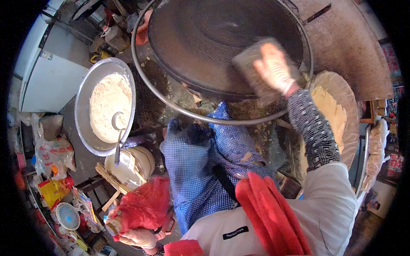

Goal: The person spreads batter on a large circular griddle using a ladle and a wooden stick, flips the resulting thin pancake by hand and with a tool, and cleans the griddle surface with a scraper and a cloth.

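My right hand (271,68), in a pale glove, grips a blurred grey-brown flat pad (246,59) over the front right of a large dark round griddle (198,36), inside its metal ring. My gloved left hand (136,237) is low at the lower left, closed on a bunched red cloth (149,198) with a small pale object at its end that I cannot make out. Left of the griddle is a metal basin (84,115) of pale batter or flour mix (109,96) with a ladle (117,147) in it.
A white bucket (148,163) with sticks stands below the basin. A tray with tan flatbread (329,113) is beside my right forearm. A brown board (341,42) lies at upper right. Plastic bags (55,153), a small fan (67,215) and jugs (115,38) crowd the left side.
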The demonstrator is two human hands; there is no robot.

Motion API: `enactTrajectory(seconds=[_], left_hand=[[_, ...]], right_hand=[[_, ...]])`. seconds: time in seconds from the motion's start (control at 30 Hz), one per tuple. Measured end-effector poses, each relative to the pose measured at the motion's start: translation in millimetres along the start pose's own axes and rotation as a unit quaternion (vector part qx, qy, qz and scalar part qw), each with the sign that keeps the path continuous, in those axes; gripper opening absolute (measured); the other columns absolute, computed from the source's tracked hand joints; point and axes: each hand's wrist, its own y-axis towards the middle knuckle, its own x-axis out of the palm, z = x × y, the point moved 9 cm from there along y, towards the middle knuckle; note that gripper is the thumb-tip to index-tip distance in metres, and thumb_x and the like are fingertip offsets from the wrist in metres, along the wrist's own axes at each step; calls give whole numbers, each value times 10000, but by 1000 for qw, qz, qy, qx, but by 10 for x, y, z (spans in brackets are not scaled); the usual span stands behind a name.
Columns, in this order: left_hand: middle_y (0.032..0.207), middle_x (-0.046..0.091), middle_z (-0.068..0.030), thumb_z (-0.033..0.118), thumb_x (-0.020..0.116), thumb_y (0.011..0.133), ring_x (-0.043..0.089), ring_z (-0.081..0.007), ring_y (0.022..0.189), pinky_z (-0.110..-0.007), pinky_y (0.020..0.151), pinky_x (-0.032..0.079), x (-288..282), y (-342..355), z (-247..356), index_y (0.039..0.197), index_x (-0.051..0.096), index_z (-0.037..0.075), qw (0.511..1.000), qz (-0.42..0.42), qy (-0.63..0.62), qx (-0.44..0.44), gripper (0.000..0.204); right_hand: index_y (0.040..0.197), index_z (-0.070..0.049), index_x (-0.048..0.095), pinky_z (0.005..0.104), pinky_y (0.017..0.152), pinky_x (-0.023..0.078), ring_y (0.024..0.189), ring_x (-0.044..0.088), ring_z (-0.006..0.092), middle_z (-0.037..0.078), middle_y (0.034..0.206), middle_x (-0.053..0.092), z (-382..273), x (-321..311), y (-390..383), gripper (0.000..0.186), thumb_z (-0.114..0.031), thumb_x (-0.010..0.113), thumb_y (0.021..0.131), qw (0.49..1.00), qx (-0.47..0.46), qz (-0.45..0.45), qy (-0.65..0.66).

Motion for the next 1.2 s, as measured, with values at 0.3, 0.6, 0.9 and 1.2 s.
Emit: enactTrajectory(seconds=[0.3,0.6,0.9,1.2], left_hand=[[1479,372,-184,371,430,1019,470,-279,1274,-424,1088,357,-3,331,-454,1411,361,-32,995,98,23,-25,566],[1514,330,-175,304,435,1026,462,-263,1291,-402,1097,361,12,1374,-119,1454,323,-29,975,173,109,89,554],[1085,630,-81,200,566,989,582,-139,963,-286,876,479,2305,2687,1239,1253,533,-42,969,-89,-118,197,360],[952,612,-210,284,623,898,596,-406,933,-447,818,481,4004,2349,2402,1063,629,24,797,-236,198,519,308]], right_hand=[[1343,31,490,464,1106,315,1338,417,358,227,1446,433,2278,459,482,753,-581,362,924,888,439,-70,-121],[1046,43,664,413,981,449,1082,597,351,215,1128,637,-3019,652,2352,634,-525,487,830,982,-101,-87,135],[896,3,634,430,774,542,851,639,322,186,906,628,-100,92,1043,418,-410,604,841,989,109,-49,91],[1287,68,480,453,1112,302,1298,426,367,260,1356,473,-1391,-250,195,738,-556,459,895,991,-76,-86,66]])
